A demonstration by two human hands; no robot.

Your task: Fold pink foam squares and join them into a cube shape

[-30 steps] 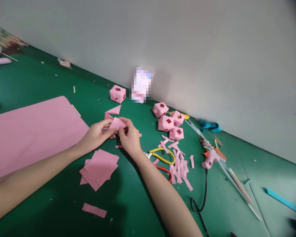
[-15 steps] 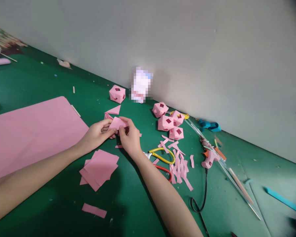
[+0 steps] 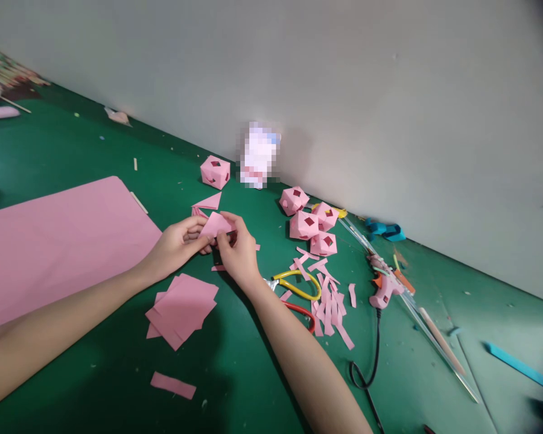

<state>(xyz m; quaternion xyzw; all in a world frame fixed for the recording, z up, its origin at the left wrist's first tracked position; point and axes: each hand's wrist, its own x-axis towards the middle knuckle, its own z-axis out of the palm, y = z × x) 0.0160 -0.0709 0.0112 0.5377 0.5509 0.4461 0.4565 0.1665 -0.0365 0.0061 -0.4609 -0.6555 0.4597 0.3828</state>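
Broadly, one plain grey wall (image 3: 389, 108) rises behind one green table (image 3: 253, 386), their shared edge slanting down to the right. One large pink paper sheet with a rounded corner (image 3: 63, 253) covers the left side, running out of frame. Two hands meet near the centre: the left hand (image 3: 178, 244) and the right hand (image 3: 239, 250), fingers narrowed in a pinch, together hold one small pink paper piece (image 3: 216, 224) above the table. Nearer the viewer lies one stack of at least three pink paper squares (image 3: 183, 310); green surface separates it from the right forearm. Right of that forearm are one pair of scissors with yellow and red handles (image 3: 280, 281) and, farther off, one pink glue gun (image 3: 386, 293). Five hollow pink paper polyhedra stand beyond: four clustered (image 3: 304, 225), one apart (image 3: 215, 172). One pink rectangular strip (image 3: 172, 386) lies nearest; overlapping narrow pink scraps (image 3: 329, 310) defy counting.
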